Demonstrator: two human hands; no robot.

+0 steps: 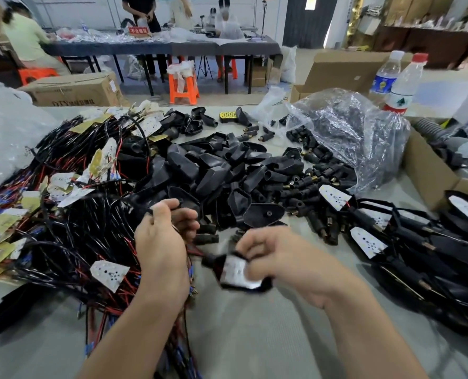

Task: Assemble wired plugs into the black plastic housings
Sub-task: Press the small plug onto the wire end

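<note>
Left hand point(164, 236) is gripping wires point(74, 236), right hand point(278, 255) pinching a housing point(234, 272), as loose housings point(222, 170) are crowding the grey table point(241, 340).

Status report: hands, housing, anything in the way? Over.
Left hand gripping black cable. Right hand holding black housing, white board inside, blurred. Wire tangle crowds left side.

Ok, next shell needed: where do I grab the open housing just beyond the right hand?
I'd pinch the black housing across its long rims, from above on the near side: it lies cavity up at the front edge of the housing pile, which crowds its far side.
</note>
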